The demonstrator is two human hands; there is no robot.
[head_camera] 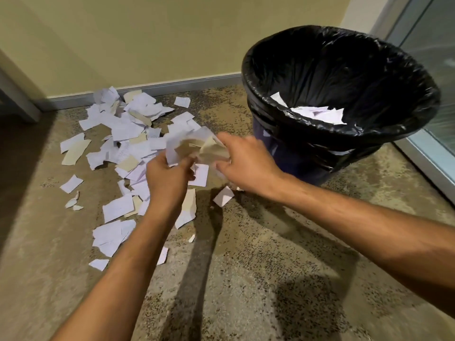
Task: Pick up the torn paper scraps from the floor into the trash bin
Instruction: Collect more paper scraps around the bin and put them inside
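Observation:
Several torn white and beige paper scraps lie scattered over the speckled floor, from the baseboard towards me. Between my hands hangs a crumpled bunch of scraps, above the floor and left of the bin. My left hand grips its lower left side, and my right hand grips its right side. The trash bin is dark with a black liner and stands at the right. A few white scraps lie inside it.
A yellowish wall with a grey baseboard runs behind the pile. A glass panel with a metal frame stands right of the bin. A door frame edge shows at the far left.

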